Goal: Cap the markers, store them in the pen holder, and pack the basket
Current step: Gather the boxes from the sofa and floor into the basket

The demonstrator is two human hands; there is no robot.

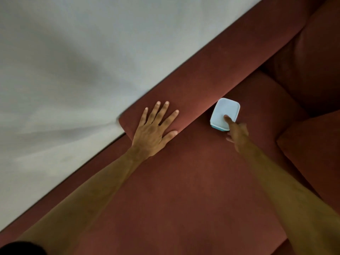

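Now left hand (154, 129) flat, fingers spread on red sofa armrest (193, 85), right hand (236, 132) gripping pale blue lidded box (225, 112) on seat cushion (184, 181), thumb on lid.

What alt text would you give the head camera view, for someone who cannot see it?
A person's right hand grips a pale blue lidded box on a dark red sofa seat, thumb on its lid. The left hand lies flat, fingers spread, on the padded sofa arm; a pale floor lies beyond.
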